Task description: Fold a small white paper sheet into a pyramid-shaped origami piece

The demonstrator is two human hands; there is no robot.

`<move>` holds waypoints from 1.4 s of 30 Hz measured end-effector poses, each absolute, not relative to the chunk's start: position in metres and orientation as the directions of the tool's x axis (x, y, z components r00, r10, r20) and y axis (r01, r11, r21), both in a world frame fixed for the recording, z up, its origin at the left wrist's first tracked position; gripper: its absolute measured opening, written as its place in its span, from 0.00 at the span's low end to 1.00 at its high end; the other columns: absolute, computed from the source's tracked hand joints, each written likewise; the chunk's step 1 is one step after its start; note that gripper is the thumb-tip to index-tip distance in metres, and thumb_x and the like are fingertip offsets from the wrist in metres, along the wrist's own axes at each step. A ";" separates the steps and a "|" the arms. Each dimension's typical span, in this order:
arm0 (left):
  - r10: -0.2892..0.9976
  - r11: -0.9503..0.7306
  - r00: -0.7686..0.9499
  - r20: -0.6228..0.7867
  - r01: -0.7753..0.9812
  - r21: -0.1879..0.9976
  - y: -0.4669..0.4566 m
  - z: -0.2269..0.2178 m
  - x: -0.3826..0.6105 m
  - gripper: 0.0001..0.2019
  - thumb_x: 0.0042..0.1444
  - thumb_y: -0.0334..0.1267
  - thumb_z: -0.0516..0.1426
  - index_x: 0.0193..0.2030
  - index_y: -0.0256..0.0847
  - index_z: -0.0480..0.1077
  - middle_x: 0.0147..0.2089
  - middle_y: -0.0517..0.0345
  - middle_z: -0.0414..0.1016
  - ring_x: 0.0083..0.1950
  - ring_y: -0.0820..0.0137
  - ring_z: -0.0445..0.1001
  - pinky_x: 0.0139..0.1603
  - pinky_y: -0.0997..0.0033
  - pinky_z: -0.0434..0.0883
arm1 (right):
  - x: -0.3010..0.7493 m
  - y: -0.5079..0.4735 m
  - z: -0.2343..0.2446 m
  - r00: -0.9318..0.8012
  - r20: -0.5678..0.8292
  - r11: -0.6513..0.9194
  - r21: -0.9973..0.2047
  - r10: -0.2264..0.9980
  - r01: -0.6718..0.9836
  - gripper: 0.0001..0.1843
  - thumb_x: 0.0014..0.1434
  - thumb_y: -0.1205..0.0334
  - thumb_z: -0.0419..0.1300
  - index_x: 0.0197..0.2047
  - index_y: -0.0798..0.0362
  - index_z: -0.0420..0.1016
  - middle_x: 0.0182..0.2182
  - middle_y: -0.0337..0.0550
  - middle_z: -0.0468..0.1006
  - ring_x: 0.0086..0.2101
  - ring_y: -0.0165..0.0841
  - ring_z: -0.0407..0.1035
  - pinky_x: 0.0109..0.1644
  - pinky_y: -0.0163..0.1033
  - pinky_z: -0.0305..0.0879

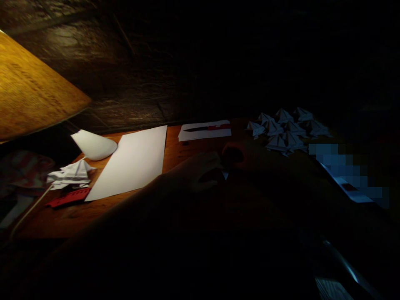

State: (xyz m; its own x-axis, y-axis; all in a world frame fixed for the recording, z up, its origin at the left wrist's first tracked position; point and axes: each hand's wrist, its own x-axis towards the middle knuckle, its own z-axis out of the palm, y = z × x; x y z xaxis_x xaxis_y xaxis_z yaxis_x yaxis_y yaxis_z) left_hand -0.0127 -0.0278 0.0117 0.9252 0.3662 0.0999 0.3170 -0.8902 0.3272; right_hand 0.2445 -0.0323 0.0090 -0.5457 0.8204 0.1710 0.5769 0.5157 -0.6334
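Near the middle of the wooden table, my left hand [204, 170] reaches in from the left, thumb held apart from its fingers. Close against its fingertips is my right hand [239, 156], curled and mostly lost in shadow. A small white tip of folded paper [225, 175] shows just below the right hand's fingers; darkness hides the rest of it. Beyond the hands lies a short stack of white paper [203, 135] with a red-handled knife [215, 127] on top. To the left, a large white paper sheet [134, 162] lies flat on the table.
Several folded paper shapes [286, 127] stand at the back right. At far left are a curled white sheet [95, 146], a crumpled-looking folded paper [73, 173] and a red notched strip [70, 197]. A lit phone-like screen [346, 183] glows at right. A yellow shade [37, 87] overhangs upper left.
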 end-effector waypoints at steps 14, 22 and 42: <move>0.384 -0.873 0.917 0.111 0.322 0.365 -0.025 0.009 -0.014 0.21 0.64 0.43 0.59 0.62 0.42 0.65 0.62 0.44 0.71 0.61 0.54 0.73 0.61 0.50 0.73 | 0.255 -0.026 0.005 -0.635 0.122 0.539 -0.663 0.763 0.520 0.04 0.54 0.67 0.69 0.34 0.50 0.86 0.39 0.42 0.84 0.39 0.36 0.77 0.44 0.39 0.68; 0.378 -0.864 0.920 0.107 0.309 0.397 -0.024 0.010 -0.015 0.23 0.65 0.43 0.59 0.65 0.43 0.63 0.64 0.45 0.70 0.63 0.55 0.72 0.63 0.53 0.73 | 0.261 -0.018 0.000 -0.712 0.161 0.610 -0.663 0.683 0.435 0.05 0.57 0.68 0.67 0.34 0.50 0.85 0.41 0.42 0.81 0.40 0.34 0.76 0.46 0.38 0.67; 0.388 -0.873 0.916 0.104 0.329 0.360 -0.023 0.008 -0.015 0.23 0.64 0.44 0.59 0.63 0.44 0.64 0.59 0.46 0.71 0.56 0.56 0.73 0.56 0.56 0.74 | 0.259 -0.025 0.007 -0.794 0.228 0.763 -0.513 0.563 0.393 0.14 0.51 0.79 0.60 0.33 0.52 0.81 0.44 0.42 0.82 0.44 0.36 0.75 0.48 0.42 0.66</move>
State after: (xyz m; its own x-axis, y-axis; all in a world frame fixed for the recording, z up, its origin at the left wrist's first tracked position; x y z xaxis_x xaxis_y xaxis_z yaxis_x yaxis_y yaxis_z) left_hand -0.0154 -0.0234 0.0078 0.9155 0.3885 0.1043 0.3294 -0.8729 0.3600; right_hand 0.2595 -0.0246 0.0073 -0.7944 0.5628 0.2282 0.3935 0.7632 -0.5126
